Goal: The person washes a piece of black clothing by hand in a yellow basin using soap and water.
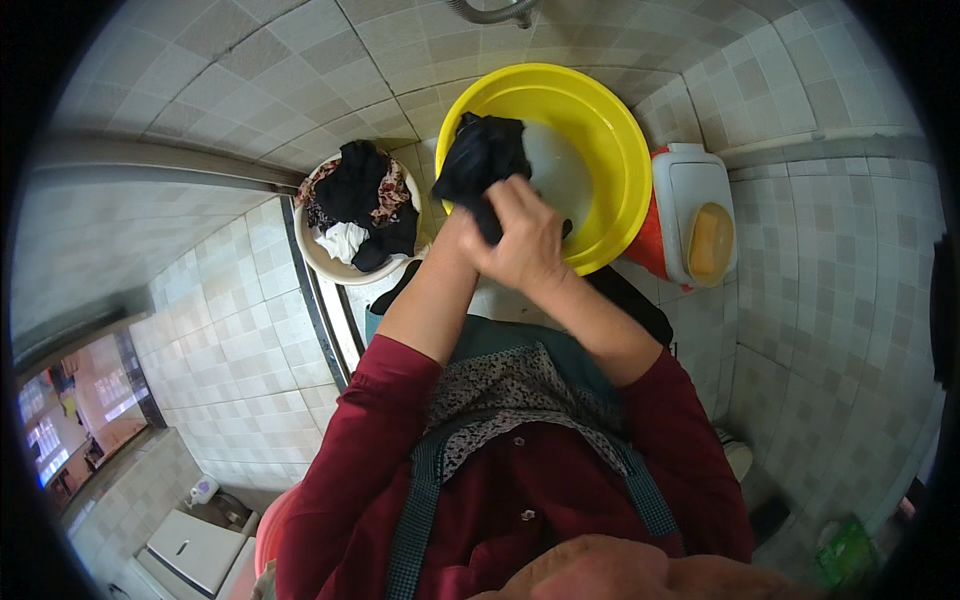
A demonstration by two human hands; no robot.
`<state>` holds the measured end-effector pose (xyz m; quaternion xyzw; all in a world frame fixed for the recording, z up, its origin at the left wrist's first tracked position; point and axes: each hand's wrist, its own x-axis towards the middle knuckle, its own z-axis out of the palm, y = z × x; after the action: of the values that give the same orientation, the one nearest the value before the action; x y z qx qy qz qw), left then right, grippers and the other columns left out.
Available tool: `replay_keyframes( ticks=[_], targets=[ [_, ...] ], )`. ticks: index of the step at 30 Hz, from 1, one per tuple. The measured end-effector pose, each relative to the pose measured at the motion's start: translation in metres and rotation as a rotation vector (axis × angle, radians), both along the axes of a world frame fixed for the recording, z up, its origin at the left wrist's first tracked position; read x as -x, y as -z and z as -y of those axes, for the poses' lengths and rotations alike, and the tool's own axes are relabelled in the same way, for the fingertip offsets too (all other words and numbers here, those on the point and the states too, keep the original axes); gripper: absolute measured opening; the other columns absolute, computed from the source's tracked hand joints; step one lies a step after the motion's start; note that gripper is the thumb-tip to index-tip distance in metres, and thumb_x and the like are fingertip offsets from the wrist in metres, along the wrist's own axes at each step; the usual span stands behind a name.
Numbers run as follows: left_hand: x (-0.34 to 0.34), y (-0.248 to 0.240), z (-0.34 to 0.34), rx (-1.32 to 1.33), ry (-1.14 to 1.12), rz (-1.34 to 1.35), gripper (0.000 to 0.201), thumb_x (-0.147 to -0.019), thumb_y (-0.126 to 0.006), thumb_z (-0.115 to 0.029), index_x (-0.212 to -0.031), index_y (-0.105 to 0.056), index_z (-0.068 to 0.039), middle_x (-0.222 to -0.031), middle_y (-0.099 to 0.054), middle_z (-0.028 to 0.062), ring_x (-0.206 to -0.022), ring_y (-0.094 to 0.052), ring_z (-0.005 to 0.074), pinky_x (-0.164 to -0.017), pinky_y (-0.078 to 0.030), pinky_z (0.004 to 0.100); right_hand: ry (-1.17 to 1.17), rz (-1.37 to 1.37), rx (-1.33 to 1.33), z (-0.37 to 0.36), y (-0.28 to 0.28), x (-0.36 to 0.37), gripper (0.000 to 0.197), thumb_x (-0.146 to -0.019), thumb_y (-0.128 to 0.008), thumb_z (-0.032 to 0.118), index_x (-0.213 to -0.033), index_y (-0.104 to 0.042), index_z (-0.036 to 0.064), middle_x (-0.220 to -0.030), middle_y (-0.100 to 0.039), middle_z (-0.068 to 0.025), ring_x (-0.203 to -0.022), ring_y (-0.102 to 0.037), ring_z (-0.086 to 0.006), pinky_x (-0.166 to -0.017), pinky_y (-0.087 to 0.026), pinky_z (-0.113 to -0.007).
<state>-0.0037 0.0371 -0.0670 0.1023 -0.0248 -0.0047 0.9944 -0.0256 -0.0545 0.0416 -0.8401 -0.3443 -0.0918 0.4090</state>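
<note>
A bunched black cloth (pixel 485 160) lies over the left part of the yellow basin (pixel 625 190), which has cloudy water in it. My right hand (pixel 522 235) is closed around the lower end of this cloth, its fingers slightly blurred. Against it, at the basin's near left rim, is my left hand (pixel 468 238); its fingers are hidden behind the cloth and my right hand. The two wrists are close together. A small dark piece shows at the basin's near edge beside my right hand.
At the left stands a white basin (pixel 345 272) heaped with black, white and flowered clothes. To the right is a red bucket (pixel 645 250) with a white lid (pixel 690 165), and a yellow soap dish (pixel 710 245) on it. A metal hose (pixel 490 12) hangs at the tiled far wall.
</note>
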Motion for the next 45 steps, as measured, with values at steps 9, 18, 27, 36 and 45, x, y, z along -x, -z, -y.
replay_keyframes(
  ticks=[9,18,27,36,45],
  targets=[
    [0.003,-0.089,0.029,-0.35,0.162,-0.703,0.048,-0.09,-0.051,-0.038,-0.12,-0.056,-0.002,-0.111,-0.063,0.0113,-0.097,-0.061,0.0227,-0.089,-0.048,0.0362,0.506,-0.31,-0.151,0.045,0.038,-0.111,0.046,-0.083,-0.053,0.032,-0.11,-0.058,-0.0054,-0.106,-0.061,-0.0279,-0.101,-0.057,-0.0449,-0.09,-0.044,-0.045],
    [-0.011,-0.11,-0.008,-0.146,0.01,-0.55,0.048,-0.086,-0.066,-0.039,-0.12,-0.058,-0.007,-0.115,-0.064,0.0085,-0.104,-0.061,0.0225,-0.096,-0.046,0.0375,0.295,-0.95,-0.881,0.07,-0.014,-0.109,0.035,-0.087,-0.056,0.015,-0.118,-0.057,-0.0002,-0.111,-0.062,-0.0133,-0.098,-0.062,-0.0245,-0.089,-0.049,-0.035],
    [-0.007,-0.001,0.019,-0.501,-0.225,-0.374,0.034,-0.091,-0.051,-0.027,-0.116,-0.055,-0.005,-0.106,-0.06,0.0079,-0.094,-0.057,0.02,-0.085,-0.046,0.033,0.262,0.108,-0.067,0.001,0.016,-0.051,0.023,-0.076,-0.064,0.029,-0.072,-0.062,0.0072,-0.069,-0.062,-0.0168,-0.061,-0.061,-0.0367,-0.053,-0.049,-0.044],
    [0.0,-0.013,0.007,-0.139,-0.106,-0.403,0.033,-0.092,-0.047,-0.037,-0.105,-0.059,-0.009,-0.098,-0.062,0.0107,-0.092,-0.058,0.0244,-0.085,-0.047,0.0357,-0.039,0.086,-0.078,-0.003,-0.007,0.003,0.012,-0.075,-0.063,0.021,-0.076,-0.058,0.01,-0.072,-0.057,-0.0132,-0.064,-0.06,-0.0336,-0.058,-0.05,-0.039],
    [-0.005,-0.089,0.031,-0.305,0.057,-0.812,0.033,-0.082,-0.052,-0.031,-0.099,-0.059,-0.004,-0.091,-0.06,0.0109,-0.085,-0.059,0.0238,-0.08,-0.048,0.0375,0.233,-0.302,-0.14,0.035,0.034,-0.092,0.036,-0.079,-0.053,0.019,-0.11,-0.058,0.0022,-0.109,-0.06,-0.024,-0.1,-0.058,-0.0378,-0.084,-0.046,-0.045]
  ],
)
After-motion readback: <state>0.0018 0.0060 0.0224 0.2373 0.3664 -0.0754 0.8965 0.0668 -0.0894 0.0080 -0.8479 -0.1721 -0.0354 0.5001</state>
